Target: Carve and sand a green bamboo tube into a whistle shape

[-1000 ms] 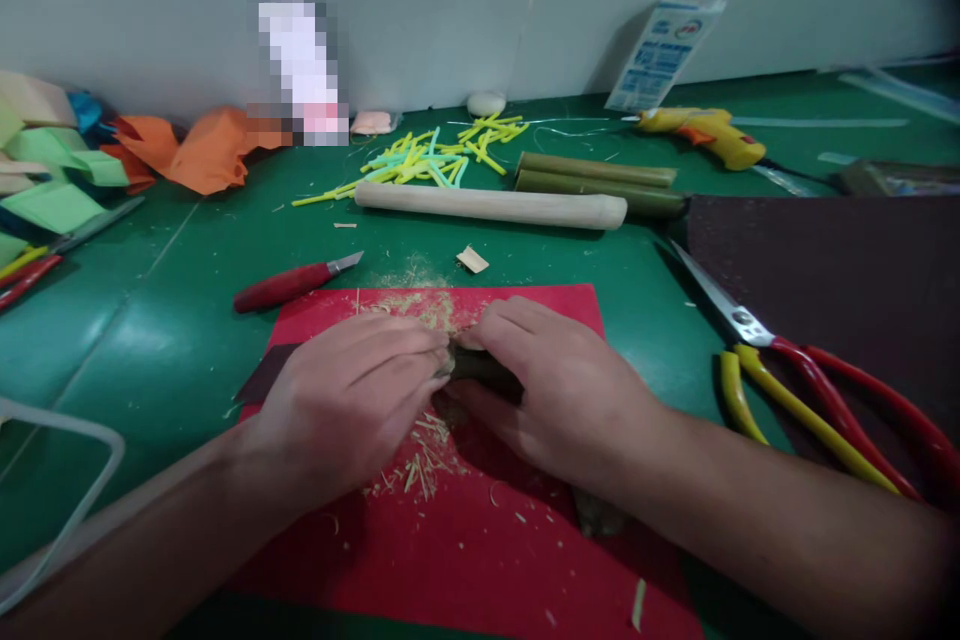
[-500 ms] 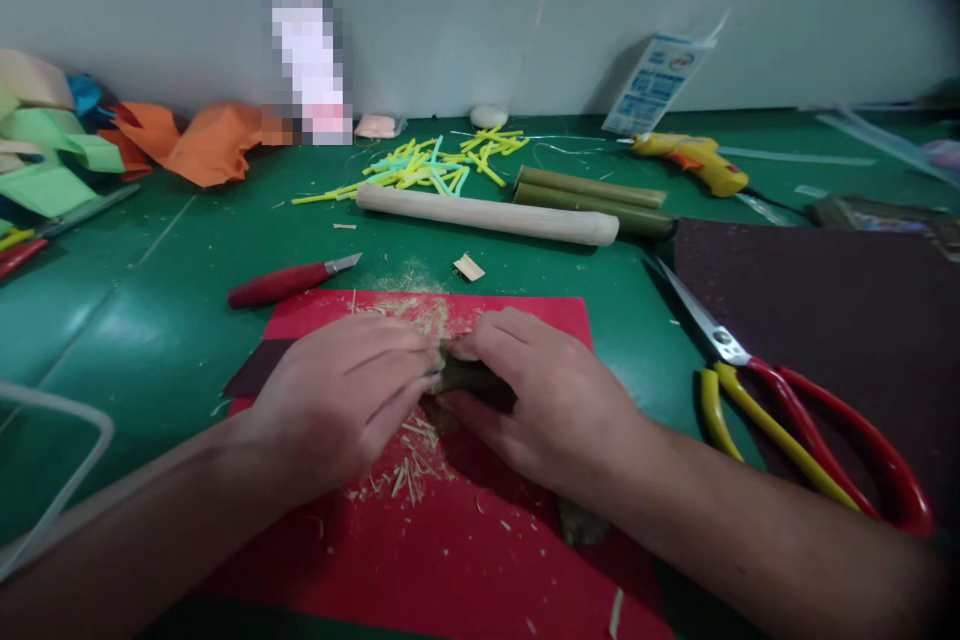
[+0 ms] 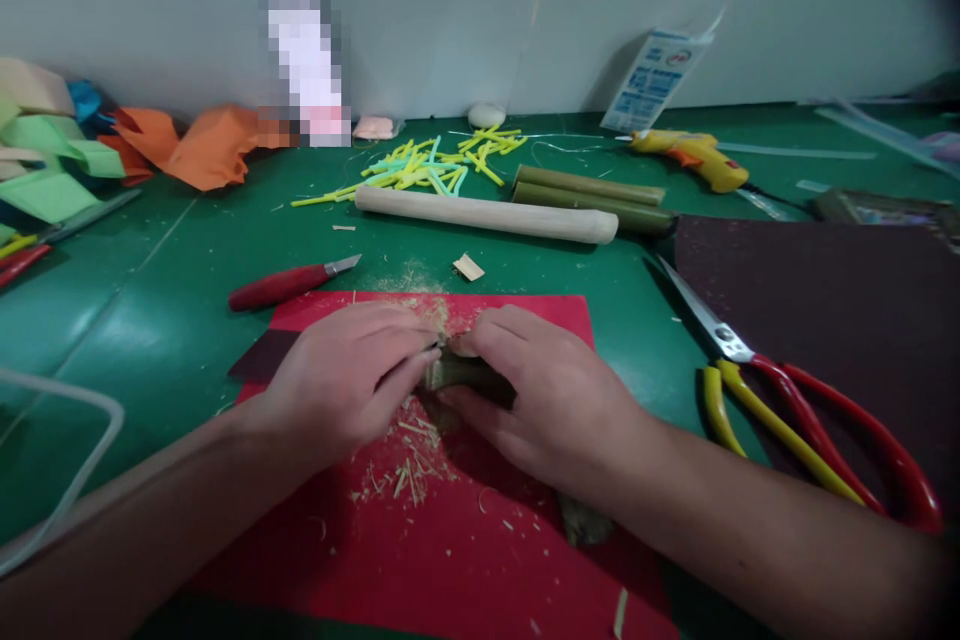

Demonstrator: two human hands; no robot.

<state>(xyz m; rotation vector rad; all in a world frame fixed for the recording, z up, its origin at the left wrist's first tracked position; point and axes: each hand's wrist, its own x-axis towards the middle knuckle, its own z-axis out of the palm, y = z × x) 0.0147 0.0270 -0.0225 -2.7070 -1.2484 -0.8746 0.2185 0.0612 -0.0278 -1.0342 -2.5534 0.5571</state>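
A green bamboo tube (image 3: 472, 375) lies slantwise over a red sheet (image 3: 450, 560), its near end showing beyond my right forearm. My right hand (image 3: 559, 390) is wrapped round the tube. Fingers of my left hand (image 3: 352, 375) are closed at the tube's far end, with a dark brown strip of sandpaper (image 3: 262, 356) sticking out from under that hand. How the strip sits against the bamboo is hidden. Pale shavings (image 3: 409, 475) and fine dust are scattered on the red sheet around the tube.
A red-handled knife (image 3: 292, 282) lies beyond my left hand. Large scissors (image 3: 739, 350) rest at right on a dark sheet (image 3: 825, 300). Behind are a pale stick (image 3: 487, 215), bamboo pieces (image 3: 592, 190), cut straws (image 3: 420, 165), a yellow glue gun (image 3: 694, 155) and orange paper (image 3: 217, 145).
My left hand has shifted slightly, its fingers and thumb now a little apart at the tube's end. The brown strip has moved a little with it. My right hand keeps its hold.
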